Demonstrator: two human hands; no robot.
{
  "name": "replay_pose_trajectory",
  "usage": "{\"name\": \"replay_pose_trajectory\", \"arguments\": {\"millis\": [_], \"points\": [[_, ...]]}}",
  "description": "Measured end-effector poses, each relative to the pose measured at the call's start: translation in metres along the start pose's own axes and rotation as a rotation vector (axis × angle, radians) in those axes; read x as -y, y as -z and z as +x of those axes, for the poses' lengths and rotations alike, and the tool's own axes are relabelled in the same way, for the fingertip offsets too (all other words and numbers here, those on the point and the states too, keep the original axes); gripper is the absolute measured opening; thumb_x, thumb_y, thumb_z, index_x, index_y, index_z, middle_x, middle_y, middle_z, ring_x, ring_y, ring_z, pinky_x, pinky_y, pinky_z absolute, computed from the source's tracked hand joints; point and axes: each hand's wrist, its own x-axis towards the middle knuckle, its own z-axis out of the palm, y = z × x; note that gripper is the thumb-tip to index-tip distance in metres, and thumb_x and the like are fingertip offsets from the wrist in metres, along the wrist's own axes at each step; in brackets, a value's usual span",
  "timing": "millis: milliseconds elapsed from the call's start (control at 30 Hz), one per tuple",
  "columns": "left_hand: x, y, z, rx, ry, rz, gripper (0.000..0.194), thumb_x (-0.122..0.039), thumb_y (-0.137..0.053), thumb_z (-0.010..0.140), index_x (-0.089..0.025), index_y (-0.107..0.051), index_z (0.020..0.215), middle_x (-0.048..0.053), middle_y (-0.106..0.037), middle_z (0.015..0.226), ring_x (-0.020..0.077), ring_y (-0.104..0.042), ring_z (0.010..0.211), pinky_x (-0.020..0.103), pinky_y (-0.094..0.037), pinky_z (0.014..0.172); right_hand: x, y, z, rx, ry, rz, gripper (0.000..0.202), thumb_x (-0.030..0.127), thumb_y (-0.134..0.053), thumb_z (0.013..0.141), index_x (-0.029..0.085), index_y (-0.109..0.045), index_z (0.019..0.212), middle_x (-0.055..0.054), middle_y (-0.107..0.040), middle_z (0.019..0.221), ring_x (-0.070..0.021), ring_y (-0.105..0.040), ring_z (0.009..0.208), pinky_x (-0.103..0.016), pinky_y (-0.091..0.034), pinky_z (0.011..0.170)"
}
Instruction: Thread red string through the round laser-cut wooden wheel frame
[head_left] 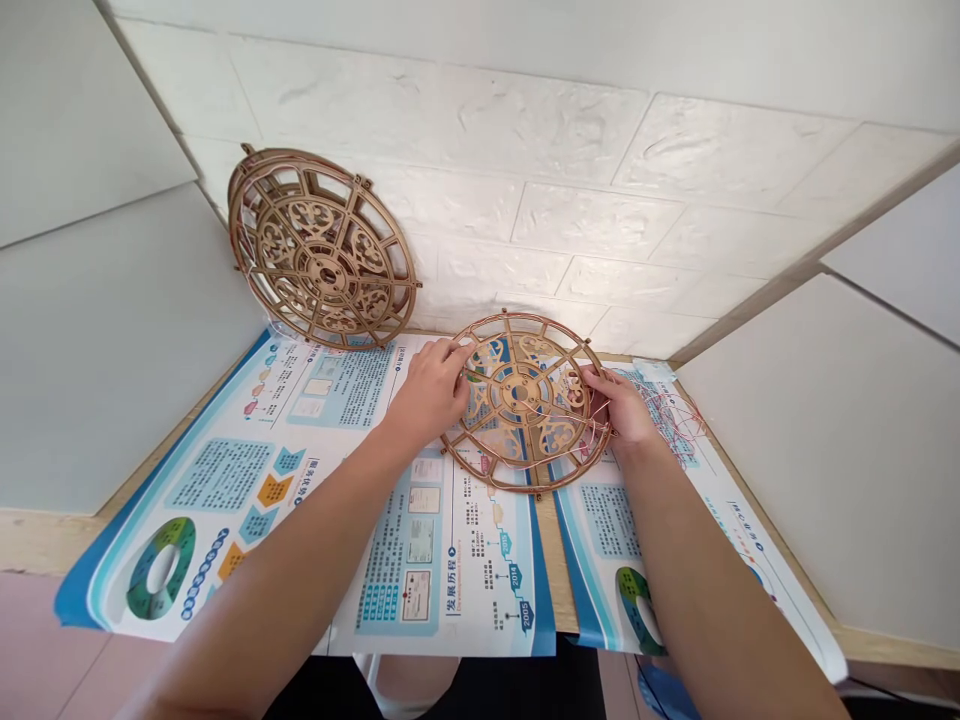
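A round openwork wheel of light brown, wood-like material is held tilted above the desk, with scroll patterns around a central hub and small tabs on its rim. My left hand grips its left edge, fingers bent at the rim. On the opposite side, my right hand holds the edge with the thumb on the front; its other fingers are partly hidden behind the wheel. Thin reddish wire runs along the rim and hangs loosely across the lower right part.
Similar wheels lean stacked against the white brick-pattern wall at the left. Loose tangled wire lies right of my right hand. Printed poster sheets cover the wooden desk. Grey panels stand at both sides.
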Motion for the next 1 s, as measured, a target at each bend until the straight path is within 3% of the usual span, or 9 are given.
{"name": "replay_pose_trajectory", "arguments": {"millis": [100,267,433,733,900,1000], "points": [[-0.0022,-0.0012,0.0000,-0.065,0.036,0.022,0.035,-0.017,-0.055,0.091,-0.018,-0.060,0.125,0.014,-0.063,0.117,0.0301,-0.058,0.111,0.047,-0.047,0.098,0.0022,0.0012,0.0003,-0.031,0.027,-0.020,0.036,0.044,-0.085,0.065,0.023,-0.063,0.084,0.000,-0.065,0.065,-0.0191,-0.061,0.057,-0.031,-0.051,0.053],[-0.0029,-0.0035,0.0011,-0.069,0.113,0.019,0.008,-0.023,-0.057,0.094,-0.020,-0.063,0.099,0.010,-0.067,0.102,0.0292,-0.061,0.104,0.045,-0.048,0.091,0.0027,-0.0018,-0.0018,-0.021,0.003,0.038,0.038,0.040,-0.088,0.060,0.023,-0.065,0.085,0.001,-0.065,0.067,-0.0182,-0.061,0.057,-0.030,-0.052,0.052],[-0.0033,-0.0018,0.0021,-0.057,0.156,0.025,0.010,-0.020,-0.055,0.093,-0.021,-0.060,0.084,0.009,-0.067,0.092,0.0278,-0.061,0.095,0.046,-0.048,0.088,0.0014,-0.0048,-0.0026,0.010,0.015,0.033,0.038,0.040,-0.088,0.061,0.021,-0.067,0.086,0.001,-0.065,0.068,-0.0162,-0.060,0.056,-0.028,-0.050,0.052],[-0.0054,-0.0020,0.0016,-0.057,0.151,-0.007,0.010,-0.013,-0.052,0.090,-0.022,-0.059,0.090,0.008,-0.069,0.092,0.0277,-0.062,0.095,0.045,-0.049,0.084,0.0013,-0.0068,-0.0030,0.023,0.008,0.021,0.039,0.041,-0.087,0.062,0.023,-0.064,0.088,0.001,-0.064,0.068,-0.0190,-0.062,0.059,-0.032,-0.053,0.055],[-0.0040,0.0000,0.0017,-0.068,0.211,-0.069,0.020,-0.010,-0.054,0.088,-0.021,-0.057,0.105,0.006,-0.069,0.091,0.0253,-0.065,0.090,0.042,-0.050,0.082,0.0007,-0.0061,-0.0024,0.021,0.003,0.043,0.038,0.039,-0.090,0.060,0.022,-0.066,0.084,0.001,-0.065,0.068,-0.0164,-0.060,0.057,-0.029,-0.051,0.053],[-0.0050,0.0044,0.0021,-0.065,0.263,-0.125,0.018,-0.011,-0.056,0.087,-0.022,-0.055,0.101,0.004,-0.069,0.090,0.0225,-0.065,0.083,0.038,-0.050,0.075,0.0004,-0.0061,-0.0021,0.013,0.007,0.065,0.037,0.037,-0.091,0.059,0.022,-0.067,0.083,0.001,-0.066,0.069,-0.0151,-0.060,0.058,-0.027,-0.051,0.052]]}}
